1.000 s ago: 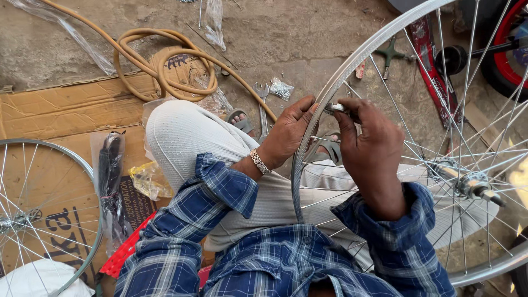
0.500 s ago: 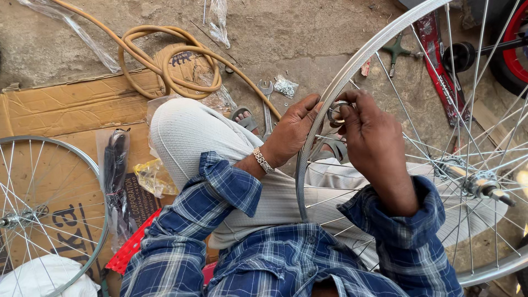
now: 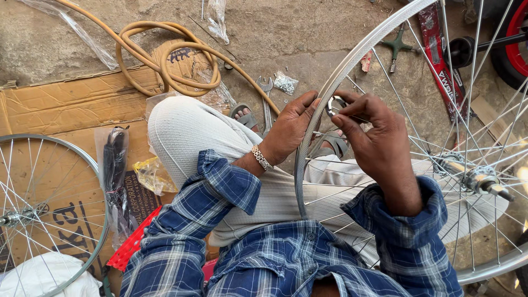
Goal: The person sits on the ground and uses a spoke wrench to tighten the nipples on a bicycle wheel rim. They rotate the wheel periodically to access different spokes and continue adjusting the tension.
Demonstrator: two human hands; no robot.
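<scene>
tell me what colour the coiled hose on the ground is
Tan-orange hose, seen best in the head view, lying partly on cardboard.

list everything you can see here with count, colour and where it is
wheel: one, silver, over the lap, rim held by both hands
small round tool: one, metal, at the rim in the right fingers
second wheel: one, silver, far left on the cardboard
cardboard: flattened, brown, left
hose: one, tan, coiled at top
wrench: one, grey, on the ground above the knee
cross wrench: one, dark green, top right
bracelet: one, silver, left wrist
left hand: grips the rim
right hand: pinches the tool
</scene>
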